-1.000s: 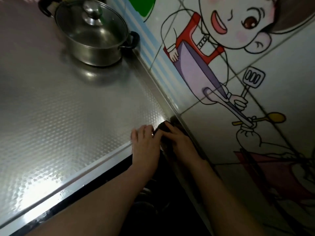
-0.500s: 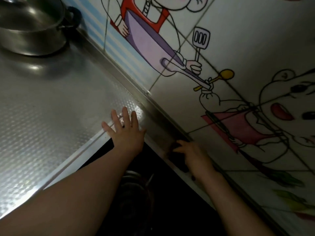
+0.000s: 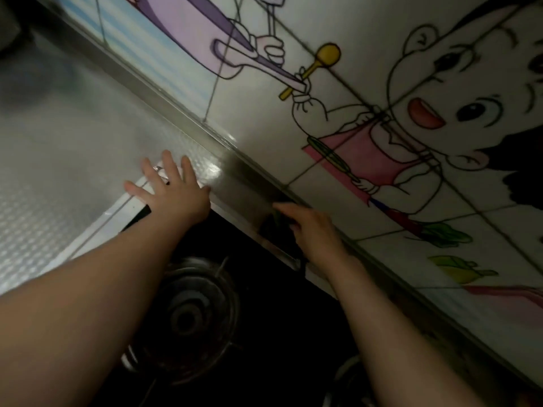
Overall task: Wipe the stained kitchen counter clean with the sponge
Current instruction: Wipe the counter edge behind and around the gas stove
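Observation:
My left hand point(image 3: 173, 190) lies flat with spread fingers on the corner of the embossed steel counter point(image 3: 73, 148), beside the stove cut-out. My right hand point(image 3: 311, 230) presses a dark sponge point(image 3: 271, 223) onto the narrow steel strip point(image 3: 244, 183) along the foot of the tiled wall. Fingers curl over the sponge's top and hide most of it.
A black gas stove with a round burner point(image 3: 185, 318) lies below and between my arms. The tiled wall with cartoon pictures point(image 3: 382, 127) rises right behind the strip. A dark blurred shape sits at the top left corner.
My right hand slid the sponge along the strip, away from my left hand, which opened flat on the counter corner. The view swung right and the pot left the frame.

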